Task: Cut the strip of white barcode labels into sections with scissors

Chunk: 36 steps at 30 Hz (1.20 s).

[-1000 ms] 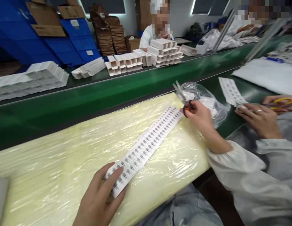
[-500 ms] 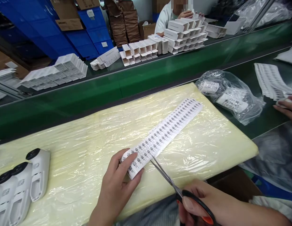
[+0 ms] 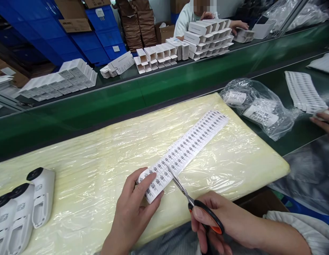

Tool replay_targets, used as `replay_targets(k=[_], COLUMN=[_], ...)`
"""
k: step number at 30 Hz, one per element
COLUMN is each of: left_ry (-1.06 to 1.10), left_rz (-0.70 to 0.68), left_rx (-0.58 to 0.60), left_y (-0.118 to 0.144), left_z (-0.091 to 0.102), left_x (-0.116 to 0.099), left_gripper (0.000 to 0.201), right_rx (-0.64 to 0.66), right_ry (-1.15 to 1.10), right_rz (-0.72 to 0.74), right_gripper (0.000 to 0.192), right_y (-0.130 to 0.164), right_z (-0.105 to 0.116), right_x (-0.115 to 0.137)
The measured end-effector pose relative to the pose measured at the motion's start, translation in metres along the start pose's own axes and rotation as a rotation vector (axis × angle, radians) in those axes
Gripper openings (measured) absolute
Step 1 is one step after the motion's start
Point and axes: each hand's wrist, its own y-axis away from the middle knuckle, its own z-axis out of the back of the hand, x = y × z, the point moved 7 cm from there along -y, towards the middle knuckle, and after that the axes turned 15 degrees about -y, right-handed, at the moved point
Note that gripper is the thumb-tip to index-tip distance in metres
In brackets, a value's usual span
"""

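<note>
Gripping orange-handled scissors, the right hand sets the blades against the near end of a barcode label strip, which the left hand pinches down on the plastic-wrapped yellow foam pad. Left of the strip lie white devices; right of it sits a clear bag, nothing blocking the blades.

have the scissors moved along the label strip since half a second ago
Yes. The scissors in the right hand advanced up into the label strip, blades reaching further across its near end.

Head camera looks forward and down, close over the padded bench.
</note>
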Motion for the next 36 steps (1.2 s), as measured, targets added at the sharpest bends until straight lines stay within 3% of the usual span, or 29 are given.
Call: replay_targets(k=[20,36], left_ry=[0.015,0.034], left_rz=[0.004,-0.001], left_rx=[0.012,0.01], left_y=[0.002,0.005], left_z=[0.001,-0.001], left_x=[0.003,0.002], left_gripper=[0.03,0.031], right_rx=[-0.041,-0.028], right_ry=[0.118,0.103], right_rz=[-0.066,-0.03], right_gripper=[0.063,0.06], right_y=[0.001,-0.013], right_z=[0.008,-0.002], right_x=[0.005,0.013])
